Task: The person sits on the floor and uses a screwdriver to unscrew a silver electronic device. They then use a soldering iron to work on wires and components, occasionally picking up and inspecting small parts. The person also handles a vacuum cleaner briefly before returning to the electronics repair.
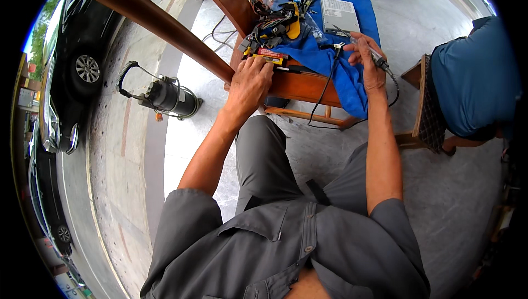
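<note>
My right hand (367, 59) clamped on probe (379, 61); best keep four-o'clock cord (397, 85) slack. Left hand (252, 78), by yellow box (277, 60): can't tell grip.

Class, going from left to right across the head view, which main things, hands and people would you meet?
Black car → black cylindrical device → left hand → right hand holding a pen-shaped tool → person in a blue shirt.

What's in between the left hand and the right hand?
In the head view, between the left hand and right hand lie a dark pen-like stick, part of the blue cloth and a thin black cable.
</note>
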The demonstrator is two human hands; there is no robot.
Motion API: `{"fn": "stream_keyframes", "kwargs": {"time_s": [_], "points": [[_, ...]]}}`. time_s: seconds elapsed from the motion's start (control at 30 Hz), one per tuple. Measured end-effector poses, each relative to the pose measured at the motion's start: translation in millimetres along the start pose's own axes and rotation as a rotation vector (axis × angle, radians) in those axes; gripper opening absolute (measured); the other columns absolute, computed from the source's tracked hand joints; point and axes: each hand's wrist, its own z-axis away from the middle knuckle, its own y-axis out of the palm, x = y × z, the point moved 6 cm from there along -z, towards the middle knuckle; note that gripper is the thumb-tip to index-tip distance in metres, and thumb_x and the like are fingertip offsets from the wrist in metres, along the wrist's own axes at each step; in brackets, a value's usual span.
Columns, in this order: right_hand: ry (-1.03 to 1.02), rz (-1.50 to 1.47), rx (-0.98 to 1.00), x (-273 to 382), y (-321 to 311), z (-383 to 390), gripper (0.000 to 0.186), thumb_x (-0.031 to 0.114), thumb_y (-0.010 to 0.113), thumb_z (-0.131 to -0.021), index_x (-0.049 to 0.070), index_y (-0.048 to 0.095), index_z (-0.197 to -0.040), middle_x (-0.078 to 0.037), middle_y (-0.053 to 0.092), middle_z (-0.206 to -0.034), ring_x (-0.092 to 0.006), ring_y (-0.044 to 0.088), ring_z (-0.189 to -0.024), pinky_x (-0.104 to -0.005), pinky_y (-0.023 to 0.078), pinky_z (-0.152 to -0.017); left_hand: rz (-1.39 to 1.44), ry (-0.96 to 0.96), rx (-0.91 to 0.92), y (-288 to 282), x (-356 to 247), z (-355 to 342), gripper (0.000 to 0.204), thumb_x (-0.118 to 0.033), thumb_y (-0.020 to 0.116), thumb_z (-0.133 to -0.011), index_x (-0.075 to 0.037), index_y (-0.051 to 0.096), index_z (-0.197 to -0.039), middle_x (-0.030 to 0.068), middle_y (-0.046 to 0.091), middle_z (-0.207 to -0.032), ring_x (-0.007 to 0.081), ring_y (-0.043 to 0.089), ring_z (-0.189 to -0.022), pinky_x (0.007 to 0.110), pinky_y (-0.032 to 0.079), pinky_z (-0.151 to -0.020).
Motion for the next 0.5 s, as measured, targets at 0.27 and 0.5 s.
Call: {"fn": "stream_keyframes", "kwargs": {"time_s": [0.27, 0.5], "points": [[0.013, -0.065, 0.003, -3, -3, -1, 0.069, 0.063, 0.057, -0.100, 0.001, 0.071, -0.126, -0.010, 0.076, -0.093, -0.0089, 0.065, -0.072, -0.0247, 0.053, -0.065, 0.061, -0.040, 0.058, 1, 0, -9, 0.013, -0.010, 0.067, -0.095, -0.006, 0.065, -0.107, 0.0138, 0.057, -0.103, 0.0346, 0.057, -0.104, 0.045, 0.047, -0.090], [0.049, -0.110, -0.002, -8, -7, -3, 0.077, 0.070, 0.048, -0.101, 0.000, 0.069, -0.128, -0.011, 0.074, -0.092, -0.0102, 0.065, -0.071, -0.0261, 0.054, -0.065, -0.025, -0.051, 0.012, 14, -5, -10, 0.017, -0.010, 0.066, -0.094, -0.004, 0.058, -0.108, 0.0141, 0.059, -0.106, 0.0346, 0.057, -0.103, 0.044, 0.046, -0.090]]}}
